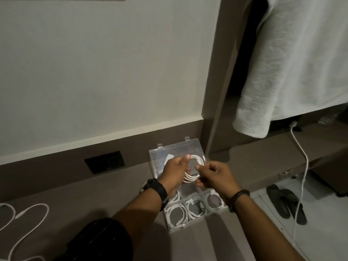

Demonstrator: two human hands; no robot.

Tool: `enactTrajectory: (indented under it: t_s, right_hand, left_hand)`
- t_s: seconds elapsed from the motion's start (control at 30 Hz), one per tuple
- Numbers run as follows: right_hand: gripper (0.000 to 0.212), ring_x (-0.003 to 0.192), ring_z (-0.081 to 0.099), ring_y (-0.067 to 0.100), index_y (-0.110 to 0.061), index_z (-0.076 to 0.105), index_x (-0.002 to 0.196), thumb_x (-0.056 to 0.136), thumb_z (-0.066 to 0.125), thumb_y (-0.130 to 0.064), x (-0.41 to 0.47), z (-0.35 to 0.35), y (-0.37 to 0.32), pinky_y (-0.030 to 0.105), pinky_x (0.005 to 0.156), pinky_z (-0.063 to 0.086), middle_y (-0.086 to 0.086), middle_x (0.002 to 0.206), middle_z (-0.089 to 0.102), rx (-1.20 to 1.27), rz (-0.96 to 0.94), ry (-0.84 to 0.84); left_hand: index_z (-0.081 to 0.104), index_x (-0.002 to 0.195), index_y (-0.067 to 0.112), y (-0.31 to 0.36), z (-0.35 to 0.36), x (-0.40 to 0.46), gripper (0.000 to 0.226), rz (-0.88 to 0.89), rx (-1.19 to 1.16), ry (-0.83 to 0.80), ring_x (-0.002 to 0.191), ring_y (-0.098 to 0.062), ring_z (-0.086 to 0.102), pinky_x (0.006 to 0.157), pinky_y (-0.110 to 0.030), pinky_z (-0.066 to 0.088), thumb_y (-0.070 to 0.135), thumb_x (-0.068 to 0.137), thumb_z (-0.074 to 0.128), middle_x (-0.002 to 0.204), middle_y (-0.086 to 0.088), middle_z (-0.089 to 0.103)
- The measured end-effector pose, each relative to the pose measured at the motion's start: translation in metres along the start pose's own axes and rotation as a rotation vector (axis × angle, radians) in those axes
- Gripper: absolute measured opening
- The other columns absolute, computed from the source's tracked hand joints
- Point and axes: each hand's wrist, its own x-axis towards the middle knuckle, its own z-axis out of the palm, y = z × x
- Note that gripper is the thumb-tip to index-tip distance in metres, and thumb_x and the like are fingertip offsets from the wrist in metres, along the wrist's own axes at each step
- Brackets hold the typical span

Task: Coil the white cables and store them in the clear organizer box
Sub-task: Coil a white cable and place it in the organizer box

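I see a white cable coil (194, 171) at lower centre, pinched between my left hand (174, 171) and right hand (214, 176), above the open clear organizer box (195, 221).

Domestic room, probably a bedroom: hanging towel (293, 68), slippers (286, 205) on tiled floor, wall socket (104, 162), built-in ledge (75, 200).

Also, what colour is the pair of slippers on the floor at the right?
Black slippers, seen in the head view.
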Motion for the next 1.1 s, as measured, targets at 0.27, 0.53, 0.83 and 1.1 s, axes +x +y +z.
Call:
enactTrajectory:
  t_s: [0.27, 0.53, 0.83, 1.1]
  right_hand:
    - [0.041, 0.042, 0.058, 0.018, -0.015, 0.058, 0.045, 0.085, 0.068, -0.013, 0.040, -0.013, 0.067, 0.032, 0.051, 0.052, 0.001, 0.041, 0.056, -0.250, 0.061, 0.141]
    - [0.031, 0.048, 0.058, 0.020, -0.007, 0.061, 0.054, 0.079, 0.069, -0.024, 0.054, 0.006, 0.086, 0.031, 0.052, 0.048, 0.006, 0.048, 0.061, -0.538, 0.022, 0.214]
    - [0.023, 0.072, 0.054, 0.023, -0.002, 0.067, 0.064, 0.081, 0.069, -0.018, 0.047, 0.011, 0.088, 0.028, 0.066, 0.038, 0.018, 0.077, 0.065, -0.690, -0.023, 0.189]
    - [0.019, 0.090, 0.062, 0.033, -0.004, 0.071, 0.097, 0.086, 0.058, -0.012, 0.051, 0.016, 0.085, 0.027, 0.071, 0.037, 0.020, 0.097, 0.065, -0.888, -0.048, 0.161]
  left_hand:
    - [0.055, 0.051, 0.016, -0.037, 0.015, 0.031, 0.040, -0.030, 0.447, 0.045, 0.053, -0.017, 0.050, 0.056, -0.029, 0.040, 0.031, 0.088, 0.063, 0.048, 0.005, 0.048]
    - [0.060, 0.064, -0.004, -0.057, 0.022, 0.038, 0.023, -0.070, 0.300, 0.227, 0.063, -0.026, 0.056, 0.061, -0.044, 0.046, 0.012, 0.080, 0.064, 0.064, -0.017, 0.060]
    - [0.064, 0.062, 0.003, -0.061, 0.003, 0.043, 0.025, -0.177, 0.446, 0.089, 0.071, -0.029, 0.061, 0.078, -0.051, 0.056, 0.016, 0.078, 0.077, 0.069, -0.020, 0.061]
    - [0.068, 0.091, -0.001, -0.061, 0.009, 0.047, 0.027, 0.034, 1.217, -0.051, 0.098, -0.031, 0.064, 0.080, -0.037, 0.048, 0.023, 0.091, 0.056, 0.100, -0.018, 0.069]
